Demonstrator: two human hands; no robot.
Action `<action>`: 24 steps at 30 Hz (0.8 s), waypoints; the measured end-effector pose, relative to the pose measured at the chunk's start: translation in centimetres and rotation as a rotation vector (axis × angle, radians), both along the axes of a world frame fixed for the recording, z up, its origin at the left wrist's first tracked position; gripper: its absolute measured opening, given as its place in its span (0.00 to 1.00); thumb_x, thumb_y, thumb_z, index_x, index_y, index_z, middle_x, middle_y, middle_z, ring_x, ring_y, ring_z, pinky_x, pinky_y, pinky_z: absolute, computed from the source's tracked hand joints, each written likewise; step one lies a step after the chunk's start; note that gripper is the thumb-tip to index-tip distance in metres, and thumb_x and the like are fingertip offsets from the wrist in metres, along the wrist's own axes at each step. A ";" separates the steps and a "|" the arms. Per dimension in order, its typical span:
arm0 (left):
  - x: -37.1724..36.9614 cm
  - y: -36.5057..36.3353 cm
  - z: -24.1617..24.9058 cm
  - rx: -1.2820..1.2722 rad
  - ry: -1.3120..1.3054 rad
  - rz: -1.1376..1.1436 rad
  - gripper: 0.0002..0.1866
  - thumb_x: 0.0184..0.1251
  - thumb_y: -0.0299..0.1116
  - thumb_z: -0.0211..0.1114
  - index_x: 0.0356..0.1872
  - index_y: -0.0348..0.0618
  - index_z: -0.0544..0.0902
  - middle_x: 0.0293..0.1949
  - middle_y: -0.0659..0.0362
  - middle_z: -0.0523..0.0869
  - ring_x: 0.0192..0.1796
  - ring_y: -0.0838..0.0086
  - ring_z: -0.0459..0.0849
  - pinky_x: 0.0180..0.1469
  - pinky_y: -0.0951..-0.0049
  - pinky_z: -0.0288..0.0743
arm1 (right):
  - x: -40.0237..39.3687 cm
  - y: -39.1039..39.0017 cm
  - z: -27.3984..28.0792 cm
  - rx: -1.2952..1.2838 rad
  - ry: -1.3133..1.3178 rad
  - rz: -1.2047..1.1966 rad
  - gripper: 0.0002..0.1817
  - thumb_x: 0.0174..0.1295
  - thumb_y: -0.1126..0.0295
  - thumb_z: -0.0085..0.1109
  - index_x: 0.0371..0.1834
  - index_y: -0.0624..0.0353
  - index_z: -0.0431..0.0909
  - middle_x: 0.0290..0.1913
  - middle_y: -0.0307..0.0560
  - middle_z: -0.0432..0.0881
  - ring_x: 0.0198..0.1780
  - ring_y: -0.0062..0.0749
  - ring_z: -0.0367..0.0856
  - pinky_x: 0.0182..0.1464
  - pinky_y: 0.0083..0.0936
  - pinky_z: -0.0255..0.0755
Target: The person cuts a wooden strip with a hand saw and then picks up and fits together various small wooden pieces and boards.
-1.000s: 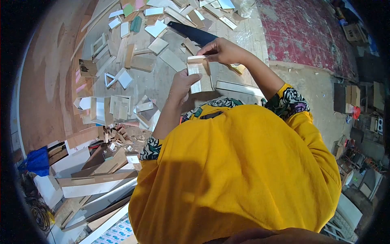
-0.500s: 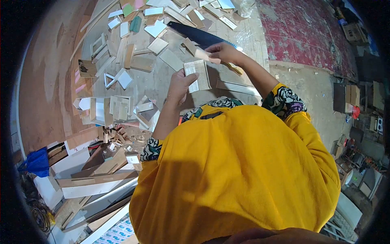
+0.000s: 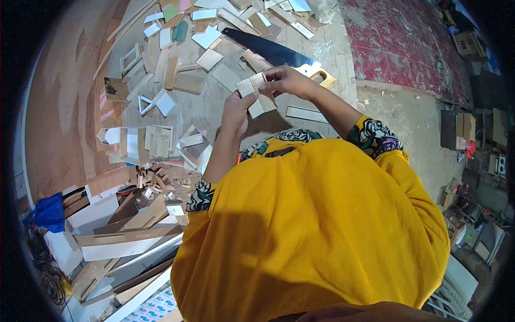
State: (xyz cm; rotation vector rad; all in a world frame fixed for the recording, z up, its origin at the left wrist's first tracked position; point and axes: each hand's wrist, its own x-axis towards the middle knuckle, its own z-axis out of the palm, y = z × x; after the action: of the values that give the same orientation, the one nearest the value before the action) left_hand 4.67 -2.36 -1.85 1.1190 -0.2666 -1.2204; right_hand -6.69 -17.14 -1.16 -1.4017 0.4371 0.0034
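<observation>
One yellow shirt [image 3: 316, 231] fills the most space, spreading from 5 to 6 o'clock of the wood held in the hands, with 12 at the top of the view. Around the hands lies a pale wooden work surface [image 3: 188, 110], strewn with offcuts mostly from 8 to 12. A brown plywood sheet [image 3: 70, 96] stretches along 9 o'clock, and a worn red floor [image 3: 397, 43] lies at 2. Between 7 and 8 sits a heap of boards [image 3: 126, 236], with a blue bag [image 3: 48, 212] farther out at 8. The handsaw [image 3: 271, 51] lies just beyond the hands, tip toward 11, its yellow handle between 2 and 3.

The right hand [image 3: 289, 82] grips the wood from 2 o'clock, fingers bent over its upper edge. The left hand [image 3: 236, 114] pinches it from 8, thumb laid across the face. At 8, well apart, stands an open box [image 3: 142, 146]; a narrow wooden strip [image 3: 306, 114] rests near, between 3 and 4.

The held wood [image 3: 258, 105], pale and tilted, is raised in front of the shirt; whether it is one piece or several is unclear. Smaller are a green block [image 3: 179, 31] between 10 and 11 and a white triangular frame [image 3: 140, 106] at 9.
</observation>
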 end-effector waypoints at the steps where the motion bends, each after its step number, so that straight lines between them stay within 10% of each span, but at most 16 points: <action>1: 0.0 0.0 -0.1 -0.001 -0.003 0.022 0.19 0.58 0.23 0.60 0.51 0.34 0.72 0.44 0.55 0.81 0.44 0.71 0.81 0.50 0.73 0.73 | -0.1 0.1 0.1 0.034 -0.005 -0.078 0.14 0.53 0.67 0.64 0.42 0.60 0.79 0.35 0.37 0.81 0.35 0.19 0.77 0.36 0.18 0.75; 16: 0.3 -0.4 -1.9 0.020 0.008 0.142 0.16 0.61 0.23 0.54 0.50 0.31 0.71 0.44 0.51 0.79 0.40 0.67 0.80 0.47 0.70 0.75 | -2.5 -0.1 -4.1 0.020 0.113 -0.207 0.11 0.50 0.67 0.67 0.31 0.63 0.81 0.27 0.41 0.81 0.28 0.22 0.79 0.31 0.18 0.72; 19: 1.3 0.9 -4.1 0.089 0.177 0.172 0.19 0.60 0.22 0.49 0.54 0.30 0.67 0.47 0.48 0.76 0.39 0.62 0.79 0.48 0.65 0.75 | -4.0 -0.5 -6.8 -0.584 0.370 -0.152 0.15 0.51 0.60 0.61 0.27 0.64 0.79 0.22 0.45 0.78 0.26 0.25 0.76 0.33 0.25 0.71; 24: 1.8 1.5 -5.5 0.147 0.234 0.239 0.23 0.55 0.18 0.45 0.56 0.30 0.66 0.49 0.47 0.75 0.40 0.59 0.79 0.47 0.65 0.75 | -4.4 -0.6 -7.8 -0.757 0.445 -0.143 0.19 0.49 0.61 0.60 0.42 0.59 0.80 0.35 0.55 0.82 0.36 0.44 0.81 0.41 0.32 0.74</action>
State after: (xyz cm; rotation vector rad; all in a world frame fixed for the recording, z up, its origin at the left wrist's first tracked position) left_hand 6.43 -0.84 -7.39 1.0878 0.1338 -1.1566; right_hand -11.05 -17.74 -8.96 -2.1194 0.9758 0.0376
